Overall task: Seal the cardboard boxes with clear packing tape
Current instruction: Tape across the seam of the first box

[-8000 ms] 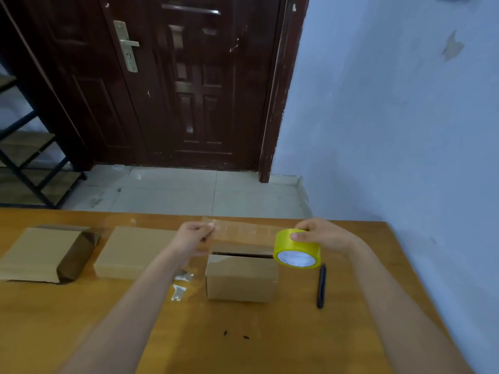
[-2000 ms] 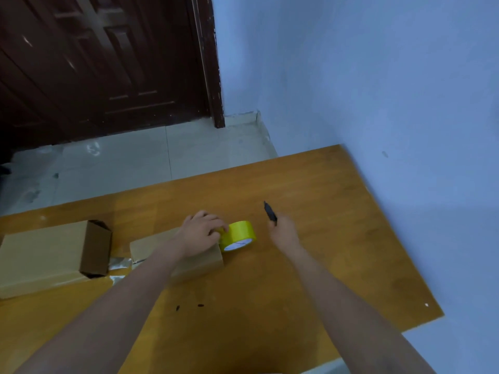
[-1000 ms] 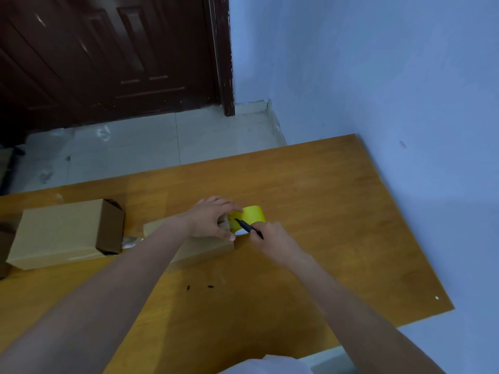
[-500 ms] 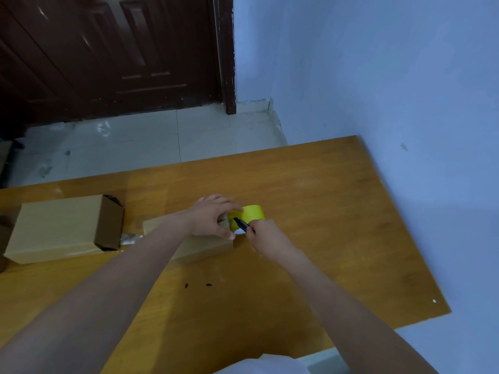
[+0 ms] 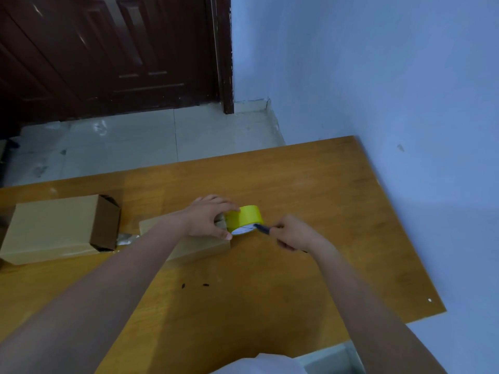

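Left grip [image 5: 208,220] curls around the yellow tape roll [image 5: 244,218] on the small box [image 5: 199,247], while right grip [image 5: 293,233] squeezes a dark pen [image 5: 262,228] touching the roll.

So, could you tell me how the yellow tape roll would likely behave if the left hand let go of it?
The tape roll is a round ring standing on its curved edge at the end of the small box, so it would probably roll on the smooth table. It looks hollow, hence likely light. The left hand steadies it now, while the right hand holds a dark cutter to it.
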`<control>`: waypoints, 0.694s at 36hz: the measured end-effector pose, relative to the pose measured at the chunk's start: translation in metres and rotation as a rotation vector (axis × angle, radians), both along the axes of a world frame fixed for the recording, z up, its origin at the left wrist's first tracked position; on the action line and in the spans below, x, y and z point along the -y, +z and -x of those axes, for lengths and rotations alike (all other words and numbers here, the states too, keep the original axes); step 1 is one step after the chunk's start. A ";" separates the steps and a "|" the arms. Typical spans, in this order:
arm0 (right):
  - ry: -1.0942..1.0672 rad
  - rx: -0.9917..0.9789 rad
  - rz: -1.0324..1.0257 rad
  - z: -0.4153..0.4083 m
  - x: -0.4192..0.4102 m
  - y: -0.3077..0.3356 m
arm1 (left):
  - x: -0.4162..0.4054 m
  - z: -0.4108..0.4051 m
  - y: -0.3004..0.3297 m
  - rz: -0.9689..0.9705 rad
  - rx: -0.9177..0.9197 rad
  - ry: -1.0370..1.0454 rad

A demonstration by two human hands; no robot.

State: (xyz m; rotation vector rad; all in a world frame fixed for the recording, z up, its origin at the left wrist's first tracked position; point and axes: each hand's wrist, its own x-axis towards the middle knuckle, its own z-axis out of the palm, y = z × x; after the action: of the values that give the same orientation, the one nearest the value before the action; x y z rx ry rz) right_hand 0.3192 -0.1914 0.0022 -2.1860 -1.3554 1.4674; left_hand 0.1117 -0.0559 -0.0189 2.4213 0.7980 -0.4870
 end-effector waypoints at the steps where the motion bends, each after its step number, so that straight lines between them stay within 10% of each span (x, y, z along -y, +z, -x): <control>1: -0.096 -0.003 -0.058 -0.003 -0.001 -0.005 | 0.000 0.000 -0.001 0.000 0.000 0.001; 17: -0.144 0.593 -0.081 0.012 -0.011 -0.085 | 0.002 -0.002 0.008 0.032 -0.009 -0.005; 25: 0.004 0.095 -0.455 0.024 -0.070 -0.039 | 0.007 -0.002 0.003 -0.029 0.044 0.064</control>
State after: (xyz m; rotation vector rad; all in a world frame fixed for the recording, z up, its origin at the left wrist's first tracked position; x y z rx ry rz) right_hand 0.2956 -0.1218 -0.0367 -1.9726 -1.5419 0.9435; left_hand 0.1136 -0.0632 -0.0157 2.4157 0.8665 -0.3981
